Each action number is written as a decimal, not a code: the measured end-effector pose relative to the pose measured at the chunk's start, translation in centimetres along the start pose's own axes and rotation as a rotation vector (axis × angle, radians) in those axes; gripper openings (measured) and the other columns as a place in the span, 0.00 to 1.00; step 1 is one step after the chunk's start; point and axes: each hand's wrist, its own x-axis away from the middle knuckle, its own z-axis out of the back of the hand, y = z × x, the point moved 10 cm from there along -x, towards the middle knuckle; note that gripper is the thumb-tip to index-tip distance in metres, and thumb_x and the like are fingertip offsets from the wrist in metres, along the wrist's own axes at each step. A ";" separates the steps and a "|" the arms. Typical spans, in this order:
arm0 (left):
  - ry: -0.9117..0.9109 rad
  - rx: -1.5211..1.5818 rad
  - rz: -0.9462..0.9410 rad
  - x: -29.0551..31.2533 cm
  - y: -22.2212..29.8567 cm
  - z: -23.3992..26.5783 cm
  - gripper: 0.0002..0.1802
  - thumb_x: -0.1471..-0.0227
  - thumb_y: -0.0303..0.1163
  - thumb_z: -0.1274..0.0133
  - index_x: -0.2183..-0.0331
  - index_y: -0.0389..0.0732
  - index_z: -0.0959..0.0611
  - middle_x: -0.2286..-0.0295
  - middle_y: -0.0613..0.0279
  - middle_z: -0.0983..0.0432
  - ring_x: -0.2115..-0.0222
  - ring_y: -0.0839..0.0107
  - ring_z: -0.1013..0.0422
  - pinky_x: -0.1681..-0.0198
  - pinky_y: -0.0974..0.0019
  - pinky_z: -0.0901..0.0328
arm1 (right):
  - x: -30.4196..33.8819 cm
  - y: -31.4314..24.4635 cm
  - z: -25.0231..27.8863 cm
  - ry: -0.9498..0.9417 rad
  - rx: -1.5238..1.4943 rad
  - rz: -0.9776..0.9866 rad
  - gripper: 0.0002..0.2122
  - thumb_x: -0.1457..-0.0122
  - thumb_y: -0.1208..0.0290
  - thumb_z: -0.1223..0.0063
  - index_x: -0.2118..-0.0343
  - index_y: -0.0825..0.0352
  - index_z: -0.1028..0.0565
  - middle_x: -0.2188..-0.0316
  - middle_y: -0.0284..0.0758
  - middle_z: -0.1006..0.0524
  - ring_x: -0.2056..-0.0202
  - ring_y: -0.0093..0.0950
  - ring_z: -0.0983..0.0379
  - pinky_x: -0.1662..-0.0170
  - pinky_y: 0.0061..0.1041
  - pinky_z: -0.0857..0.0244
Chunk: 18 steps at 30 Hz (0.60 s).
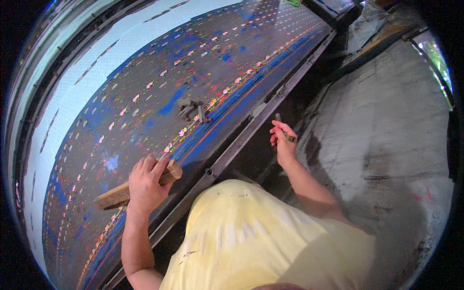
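Left fingers (146, 165) grip wooden block (115, 195) under them, over desk (140, 128); right fingers (282, 127) curl round short dark stick (289, 138). Grey stick pile (189, 107) ahead of left fingers. Neither held piece released; amount left unclear.

A white, dotted sheet (111, 62) curves along a dark, paint-spattered tabletop (232, 48) edged by a grey metal rail (244, 124), a bright green scrap (292, 3) at the far end, crumpled clear plastic (363, 28) upper right.

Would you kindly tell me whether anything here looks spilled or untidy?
Blue patches and coloured specks, perhaps spilled paint, mar the dark tabletop; a jumble of grey pieces lies on it beyond the left hand.
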 end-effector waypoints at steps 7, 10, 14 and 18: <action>-0.103 -0.070 0.088 0.5 -4.2 -4.9 0.43 0.57 0.34 0.21 0.38 0.46 0.17 0.50 0.53 0.16 0.49 0.49 0.22 0.45 0.46 0.29 | -6.4 0.9 6.3 0.023 -0.259 -0.178 0.13 0.28 0.72 0.45 0.44 0.65 0.17 0.64 0.34 0.19 0.75 0.24 0.29 0.73 0.29 0.34; -0.109 -0.153 0.161 -0.2 -5.9 -6.1 0.41 0.53 0.32 0.23 0.36 0.45 0.18 0.47 0.53 0.16 0.45 0.49 0.23 0.41 0.45 0.30 | -8.2 0.4 6.6 -0.002 -0.297 -0.265 0.12 0.29 0.73 0.45 0.47 0.66 0.17 0.66 0.33 0.20 0.75 0.24 0.30 0.73 0.29 0.36; 0.080 -0.153 0.203 -4.0 -3.7 -5.1 0.37 0.50 0.27 0.26 0.38 0.44 0.17 0.44 0.54 0.18 0.44 0.48 0.23 0.38 0.45 0.31 | -11.6 0.1 6.7 -0.168 -0.348 -0.316 0.08 0.31 0.75 0.45 0.52 0.66 0.19 0.71 0.31 0.24 0.78 0.21 0.35 0.75 0.26 0.43; 0.095 -0.066 0.146 -10.4 0.6 -7.1 0.33 0.51 0.28 0.25 0.43 0.42 0.14 0.45 0.55 0.17 0.46 0.48 0.22 0.41 0.46 0.29 | -15.3 1.5 7.0 -0.410 -0.401 -0.398 0.06 0.32 0.76 0.47 0.57 0.67 0.21 0.76 0.29 0.31 0.82 0.19 0.42 0.78 0.25 0.48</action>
